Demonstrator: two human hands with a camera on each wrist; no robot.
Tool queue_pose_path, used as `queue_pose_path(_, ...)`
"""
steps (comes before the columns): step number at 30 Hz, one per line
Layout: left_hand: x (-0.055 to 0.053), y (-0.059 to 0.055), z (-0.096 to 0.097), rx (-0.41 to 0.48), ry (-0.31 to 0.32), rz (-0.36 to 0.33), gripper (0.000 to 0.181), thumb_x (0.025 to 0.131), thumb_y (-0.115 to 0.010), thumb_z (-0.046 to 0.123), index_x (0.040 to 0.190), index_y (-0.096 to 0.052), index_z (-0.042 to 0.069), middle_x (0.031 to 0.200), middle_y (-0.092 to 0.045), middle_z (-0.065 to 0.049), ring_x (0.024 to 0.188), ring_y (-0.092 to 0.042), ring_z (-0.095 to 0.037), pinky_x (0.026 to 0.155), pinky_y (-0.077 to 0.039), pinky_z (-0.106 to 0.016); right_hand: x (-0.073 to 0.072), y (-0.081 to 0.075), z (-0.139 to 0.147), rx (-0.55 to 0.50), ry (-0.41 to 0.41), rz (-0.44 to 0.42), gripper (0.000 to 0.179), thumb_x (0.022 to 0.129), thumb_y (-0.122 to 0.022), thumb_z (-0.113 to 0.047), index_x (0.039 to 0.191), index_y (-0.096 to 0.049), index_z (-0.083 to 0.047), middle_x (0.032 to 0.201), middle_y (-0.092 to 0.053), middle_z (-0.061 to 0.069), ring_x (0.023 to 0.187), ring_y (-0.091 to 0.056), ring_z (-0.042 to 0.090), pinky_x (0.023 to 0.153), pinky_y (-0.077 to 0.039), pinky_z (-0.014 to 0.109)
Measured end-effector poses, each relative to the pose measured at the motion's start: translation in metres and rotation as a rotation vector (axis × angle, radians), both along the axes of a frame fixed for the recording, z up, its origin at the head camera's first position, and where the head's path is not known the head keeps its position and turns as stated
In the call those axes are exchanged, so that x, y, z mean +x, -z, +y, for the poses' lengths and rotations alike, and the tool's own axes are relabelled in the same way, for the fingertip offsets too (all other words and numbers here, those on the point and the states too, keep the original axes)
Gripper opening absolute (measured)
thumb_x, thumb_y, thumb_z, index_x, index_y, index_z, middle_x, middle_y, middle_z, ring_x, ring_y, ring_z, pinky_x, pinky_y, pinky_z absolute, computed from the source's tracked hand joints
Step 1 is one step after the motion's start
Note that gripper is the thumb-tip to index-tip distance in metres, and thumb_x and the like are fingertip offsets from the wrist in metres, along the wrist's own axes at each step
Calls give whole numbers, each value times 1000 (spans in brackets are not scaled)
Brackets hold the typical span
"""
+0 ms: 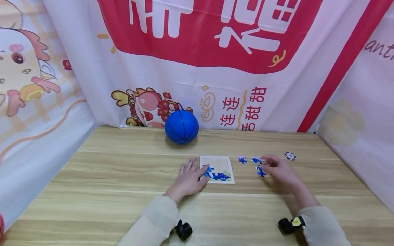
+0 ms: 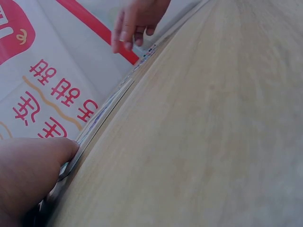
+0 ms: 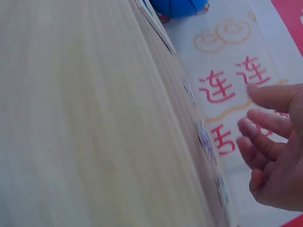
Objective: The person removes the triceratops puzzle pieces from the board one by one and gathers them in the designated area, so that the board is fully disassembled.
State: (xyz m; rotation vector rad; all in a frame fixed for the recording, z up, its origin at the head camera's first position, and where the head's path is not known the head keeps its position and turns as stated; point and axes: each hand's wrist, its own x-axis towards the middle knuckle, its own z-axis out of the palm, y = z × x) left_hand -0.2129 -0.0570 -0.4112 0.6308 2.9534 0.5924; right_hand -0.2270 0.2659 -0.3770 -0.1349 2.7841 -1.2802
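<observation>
A small square puzzle board (image 1: pixel 219 163) lies on the wooden table (image 1: pixel 123 177), with blue and green pieces fitted along its near edge. My left hand (image 1: pixel 190 177) lies flat beside it, fingers straight, the fingertips touching the board's left edge (image 2: pixel 71 163). Loose blue puzzle pieces (image 1: pixel 242 159) lie to the right of the board. My right hand (image 1: pixel 278 168) hovers over them with its fingers (image 3: pixel 258 135) loosely bent and nothing held between them. One blue piece (image 1: pixel 261 171) lies just under its fingertips.
A blue ball (image 1: pixel 181 126) rests at the back of the table against the printed cloth backdrop (image 1: pixel 215 68). A round black-and-white chip (image 1: pixel 290 155) lies to the right of the loose pieces. Cloth walls close in the table's left and right sides.
</observation>
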Motion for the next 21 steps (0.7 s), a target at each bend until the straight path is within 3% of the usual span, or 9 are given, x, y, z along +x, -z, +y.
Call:
queue_pose_path(6,1,-1,-2,20,-9,3,52,89,-33,48,136,-26,27,142,-6,-13,128,2,-30,97,1,-50,-3,-9,-42,-87,-57,8,44,81,-60,-25,120,-49,-7,94,-53,9,83,-47,23,69,-41,33)
queue_pose_path(13,0,-2,-6,65,-18,8,56,89,-34,47,137,-27,19,141,-8,-16,127,1,-33,98,-1,-48,-8,-6,-90,-102,-132,7,36,80,-61,-16,114,-54,-6,88,-56,5,82,-49,21,70,-41,32)
queue_pose_path(21,-3,-4,-12,25,-23,22,58,87,-37,49,136,-30,19,141,-9,-18,127,-1,-35,98,-3,-49,-11,6,-124,-100,-251,23,34,81,-61,-13,113,-54,-4,85,-55,3,78,-50,18,68,-43,30)
